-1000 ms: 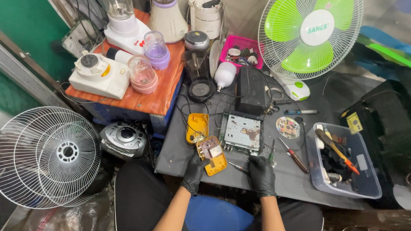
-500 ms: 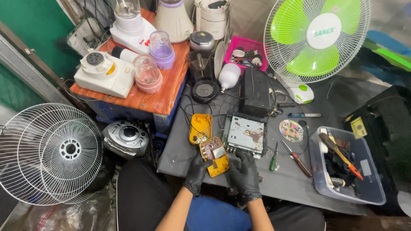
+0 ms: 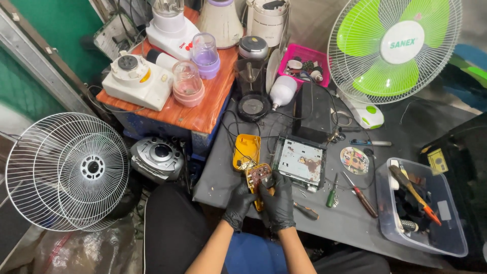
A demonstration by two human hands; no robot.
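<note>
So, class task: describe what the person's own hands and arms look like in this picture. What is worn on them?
Both hands wear snug black gloves that end at the wrist: the left hand and the right hand match. Above the gloves the forearms are bare, with no sleeves in view. No watch, band or marking shows on either arm or glove.

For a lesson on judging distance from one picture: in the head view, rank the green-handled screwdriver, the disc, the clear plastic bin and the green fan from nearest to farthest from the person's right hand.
Measured from the right hand:
1. Green-handled screwdriver, just to its right on the table.
2. Disc, farther right and up.
3. Clear plastic bin, at the table's right edge.
4. Green fan, at the back right.
</note>
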